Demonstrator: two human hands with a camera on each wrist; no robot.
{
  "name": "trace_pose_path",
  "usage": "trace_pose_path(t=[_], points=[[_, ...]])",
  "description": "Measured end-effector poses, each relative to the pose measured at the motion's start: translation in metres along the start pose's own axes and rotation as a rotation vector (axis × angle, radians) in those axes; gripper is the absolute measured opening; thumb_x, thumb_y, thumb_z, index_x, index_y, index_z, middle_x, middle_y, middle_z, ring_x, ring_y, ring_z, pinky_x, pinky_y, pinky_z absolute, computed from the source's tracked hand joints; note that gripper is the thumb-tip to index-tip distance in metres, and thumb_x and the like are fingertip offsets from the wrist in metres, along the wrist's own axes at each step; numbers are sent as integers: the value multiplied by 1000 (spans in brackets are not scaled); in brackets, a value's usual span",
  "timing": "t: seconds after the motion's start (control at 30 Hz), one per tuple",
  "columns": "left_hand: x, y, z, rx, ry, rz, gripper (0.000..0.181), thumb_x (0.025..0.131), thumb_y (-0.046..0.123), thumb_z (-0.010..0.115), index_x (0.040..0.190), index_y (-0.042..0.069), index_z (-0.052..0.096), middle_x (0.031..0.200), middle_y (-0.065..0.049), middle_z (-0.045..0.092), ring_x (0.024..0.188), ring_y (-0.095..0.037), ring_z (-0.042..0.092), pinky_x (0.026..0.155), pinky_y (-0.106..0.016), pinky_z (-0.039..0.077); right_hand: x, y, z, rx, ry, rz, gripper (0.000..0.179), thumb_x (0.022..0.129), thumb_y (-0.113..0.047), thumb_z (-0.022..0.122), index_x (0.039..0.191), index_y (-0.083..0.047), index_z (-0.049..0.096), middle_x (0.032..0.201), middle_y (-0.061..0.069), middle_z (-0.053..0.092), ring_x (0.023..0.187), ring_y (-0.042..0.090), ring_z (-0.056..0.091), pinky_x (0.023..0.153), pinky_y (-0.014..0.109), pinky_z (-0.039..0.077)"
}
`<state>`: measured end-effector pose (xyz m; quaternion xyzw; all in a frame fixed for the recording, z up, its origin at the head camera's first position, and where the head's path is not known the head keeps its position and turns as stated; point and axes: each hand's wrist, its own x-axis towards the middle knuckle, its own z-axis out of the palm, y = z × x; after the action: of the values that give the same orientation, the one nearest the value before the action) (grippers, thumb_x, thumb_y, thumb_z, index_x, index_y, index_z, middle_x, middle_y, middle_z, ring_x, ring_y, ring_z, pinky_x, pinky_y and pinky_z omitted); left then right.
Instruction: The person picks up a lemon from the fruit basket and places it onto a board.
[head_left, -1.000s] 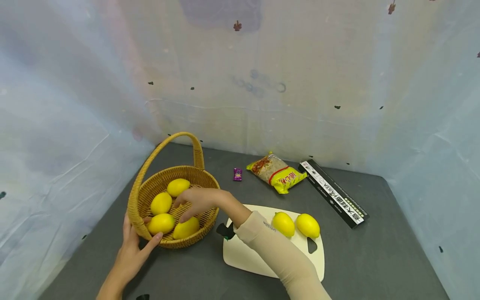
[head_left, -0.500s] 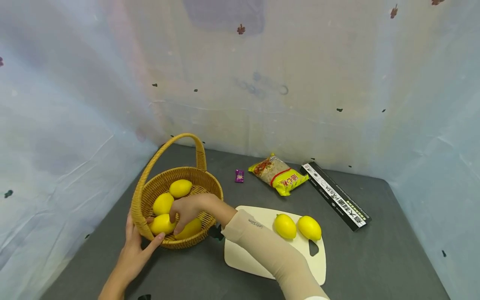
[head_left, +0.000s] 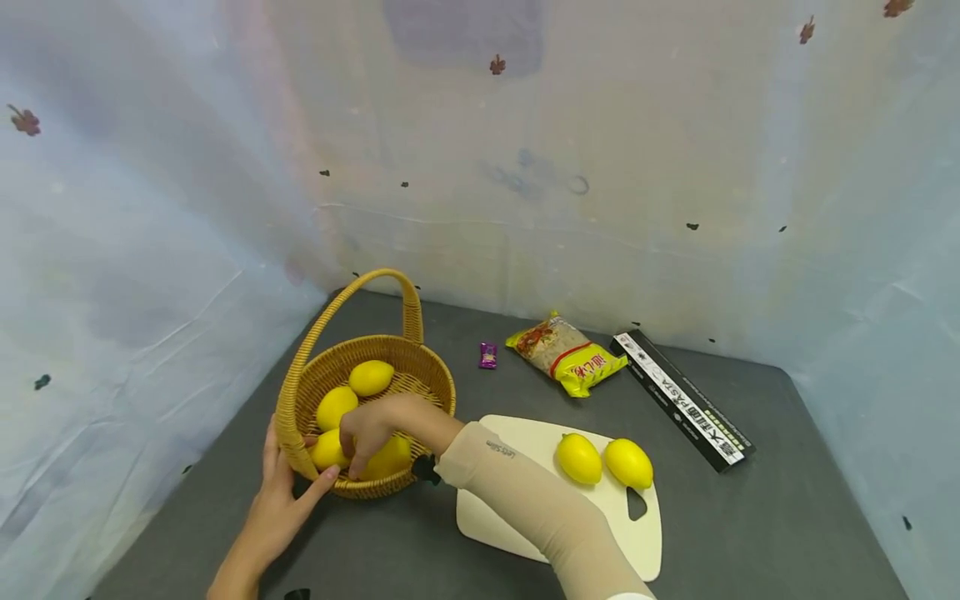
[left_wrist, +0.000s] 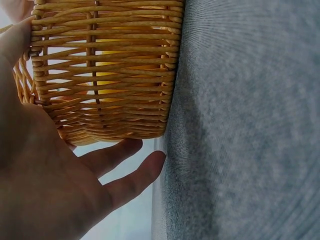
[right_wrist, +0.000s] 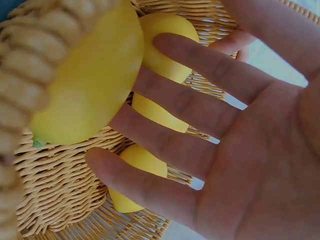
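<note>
A wicker basket (head_left: 438,371) with an arched handle stands on the left of the grey table, holding several lemons. My left hand (head_left: 276,508) grips its near left side, thumb over the rim; in the left wrist view two fingers (left_wrist: 135,185) extend below the woven wall. Inside the basket is my right hand (head_left: 378,421), reaching down beside the near right lemon (head_left: 393,458). The right wrist view has its fingers spread and nearly straight, fingertips right at that large lemon (right_wrist: 95,75). Farther in the basket lie other lemons (head_left: 371,377), partly hidden by the fingers in that view.
Right of the basket, a cream cutting board (head_left: 487,521) carries two lemons (head_left: 579,458), with my right forearm across it. Behind are a small purple packet (head_left: 488,356), a yellow food bag (head_left: 568,357) and a long black pasta box (head_left: 682,400). Pale sheeting surrounds the table.
My right hand has moved down and toward the near side of the basket, onto the near right lemon. The left hand keeps its hold on the rim. The head view has shifted slightly.
</note>
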<state>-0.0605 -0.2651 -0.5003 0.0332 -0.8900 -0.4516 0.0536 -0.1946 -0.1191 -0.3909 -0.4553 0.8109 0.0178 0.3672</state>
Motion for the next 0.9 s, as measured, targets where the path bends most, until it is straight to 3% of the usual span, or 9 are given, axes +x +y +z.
trace_pose_path(t=[0.23,0.4,0.57,0.9], points=[[0,-1,0,-19,5,-6,61,100,35,62,149,12,34,157,12,-36,142,-57,17,91,-80,29,8,0,-1,-31,-72,2,36,91,-32,75,124,-20,70,118,-13,63,109,3,55,91,20,46],[0,0,0,-28,2,-16,62,100,36,62,150,12,33,157,13,-35,142,-55,17,93,-79,29,14,2,1,-6,-125,49,36,91,-30,75,126,-24,69,117,-16,63,110,5,57,90,30,51],[0,0,1,-6,4,-27,65,100,38,62,152,17,30,157,13,-35,142,-56,18,91,-79,30,14,7,5,46,-141,78,33,89,-25,76,122,-27,70,112,-18,63,103,7,57,87,37,53],[0,-1,0,-27,5,-26,65,99,37,63,152,18,30,157,13,-35,143,-55,14,91,-80,28,15,13,8,71,-145,90,37,87,-13,77,118,-31,69,115,-19,58,99,8,53,77,35,51]])
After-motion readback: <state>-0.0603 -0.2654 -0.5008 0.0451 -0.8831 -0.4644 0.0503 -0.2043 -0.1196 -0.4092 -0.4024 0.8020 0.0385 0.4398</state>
